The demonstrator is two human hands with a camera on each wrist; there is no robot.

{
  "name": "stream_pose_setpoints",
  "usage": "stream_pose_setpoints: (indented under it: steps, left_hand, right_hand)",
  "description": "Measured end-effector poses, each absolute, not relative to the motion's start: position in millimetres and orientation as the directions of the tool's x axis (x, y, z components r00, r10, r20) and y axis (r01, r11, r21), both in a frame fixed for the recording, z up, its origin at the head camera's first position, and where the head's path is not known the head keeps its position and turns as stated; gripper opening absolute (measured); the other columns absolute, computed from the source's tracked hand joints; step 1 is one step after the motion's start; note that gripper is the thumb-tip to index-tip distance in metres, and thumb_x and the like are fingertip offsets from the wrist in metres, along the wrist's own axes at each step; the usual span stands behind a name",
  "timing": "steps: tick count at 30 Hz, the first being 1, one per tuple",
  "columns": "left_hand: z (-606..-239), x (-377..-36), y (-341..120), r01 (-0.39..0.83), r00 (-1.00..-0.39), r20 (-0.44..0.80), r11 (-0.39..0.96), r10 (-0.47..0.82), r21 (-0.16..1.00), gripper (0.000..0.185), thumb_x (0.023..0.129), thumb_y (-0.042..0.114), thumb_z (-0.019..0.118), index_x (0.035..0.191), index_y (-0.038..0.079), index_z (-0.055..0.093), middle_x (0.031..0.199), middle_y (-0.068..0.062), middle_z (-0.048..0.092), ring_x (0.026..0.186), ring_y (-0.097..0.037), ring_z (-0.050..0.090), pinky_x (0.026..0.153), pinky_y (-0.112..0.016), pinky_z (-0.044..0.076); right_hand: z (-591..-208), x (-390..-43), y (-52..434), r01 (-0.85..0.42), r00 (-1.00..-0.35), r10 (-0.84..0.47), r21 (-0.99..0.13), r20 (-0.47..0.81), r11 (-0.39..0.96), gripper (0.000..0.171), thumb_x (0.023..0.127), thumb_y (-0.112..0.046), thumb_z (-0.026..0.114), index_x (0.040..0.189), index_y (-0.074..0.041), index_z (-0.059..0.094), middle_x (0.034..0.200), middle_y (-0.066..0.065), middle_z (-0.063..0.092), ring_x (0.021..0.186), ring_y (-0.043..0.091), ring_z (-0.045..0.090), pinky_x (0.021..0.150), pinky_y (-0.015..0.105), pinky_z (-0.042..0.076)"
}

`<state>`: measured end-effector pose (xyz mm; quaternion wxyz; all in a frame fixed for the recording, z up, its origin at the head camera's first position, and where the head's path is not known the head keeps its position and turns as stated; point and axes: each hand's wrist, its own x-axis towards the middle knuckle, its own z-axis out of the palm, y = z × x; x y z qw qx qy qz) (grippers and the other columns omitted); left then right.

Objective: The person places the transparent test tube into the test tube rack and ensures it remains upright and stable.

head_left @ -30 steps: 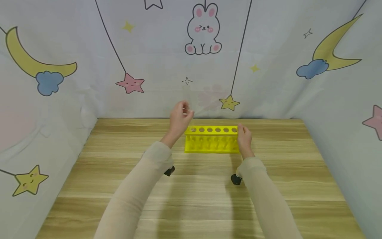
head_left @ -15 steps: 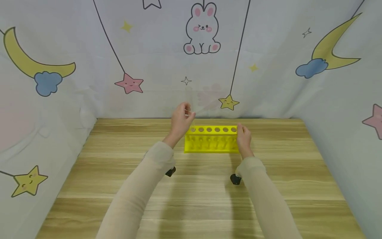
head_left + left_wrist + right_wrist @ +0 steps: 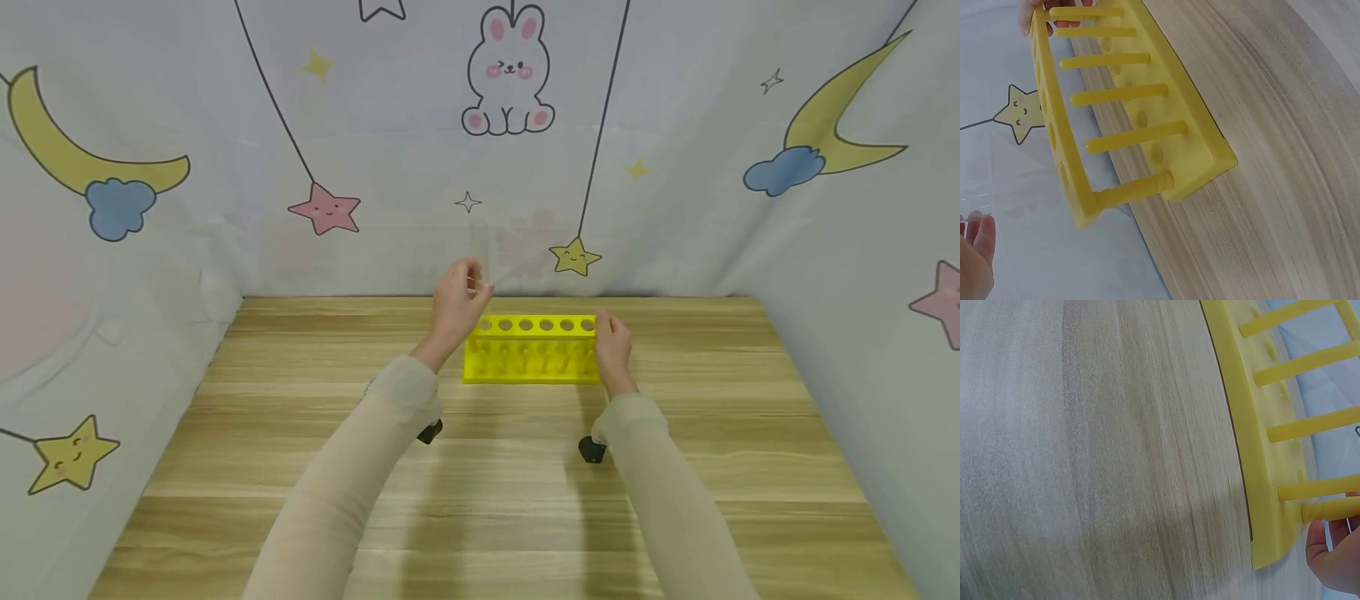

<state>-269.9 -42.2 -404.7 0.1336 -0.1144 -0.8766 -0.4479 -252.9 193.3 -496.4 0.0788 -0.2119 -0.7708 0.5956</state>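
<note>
A yellow test tube rack [image 3: 531, 337] stands on the table, with a row of several round holes along its top bar. My left hand [image 3: 459, 302] pinches a clear test tube [image 3: 480, 242] between thumb and fingers, just above the rack's left end. The tube is upright and faint against the cloth; its lower end is near the leftmost hole, and I cannot tell whether it is inside. My right hand [image 3: 615, 346] grips the rack's right end. In the right wrist view, the right hand's fingers [image 3: 1317, 540] are at the rack's end post [image 3: 1332, 509].
The wood-grain table [image 3: 510, 500] extends in front of the rack and to both sides. Behind it hangs a white cloth [image 3: 405, 150] printed with stars, moons and a rabbit. Yellow pegs [image 3: 1119, 94] rise from the rack's base. A black wrist camera [image 3: 592, 450] hangs below the right sleeve.
My left hand has shifted slightly right and down with the test tube, and the tube now looks more upright. The right hand and the rack stay in place.
</note>
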Motion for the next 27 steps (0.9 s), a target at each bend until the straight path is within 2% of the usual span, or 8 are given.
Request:
stream_pose_setpoints:
  steps: [6,18,27]
  left_hand:
    - [-408,-270,-41,0.314,-0.942,0.324,0.582,0.091,0.75,0.023,0.083,0.011,0.059,0.101,0.001,0.049,0.091,-0.009,0.053,0.084,-0.019,0.053,0.073,-0.026,0.051]
    - [-412,-269,-39,0.315,-0.942,0.317,0.598,0.106,0.737,0.023,0.083,0.015,0.059,0.1,0.003,0.049,0.088,-0.009,0.052,0.082,-0.019,0.052,0.071,-0.025,0.051]
    - [-417,-269,-39,0.307,-0.947,0.302,0.585,0.11,0.75,0.021,0.084,0.013,0.059,0.099,0.004,0.048,0.091,-0.009,0.052,0.084,-0.019,0.052,0.072,-0.026,0.051]
  right_hand:
    - [-497,-253,194,0.226,-0.893,0.434,-0.953,-0.119,0.203,0.04,0.091,-0.044,0.036,0.086,-0.007,0.05,0.066,0.001,0.033,0.057,0.012,0.031,0.053,0.022,0.03]
    - [-496,-253,193,0.235,-0.894,0.429,-0.95,-0.129,0.204,0.047,0.09,-0.049,0.034,0.095,-0.006,0.053,0.07,0.0,0.035,0.058,0.011,0.032,0.054,0.022,0.031]
    - [-494,-253,193,0.241,-0.897,0.419,-0.951,-0.142,0.193,0.048,0.092,-0.044,0.035,0.106,-0.003,0.054,0.081,0.003,0.041,0.069,0.016,0.035,0.061,0.024,0.032]
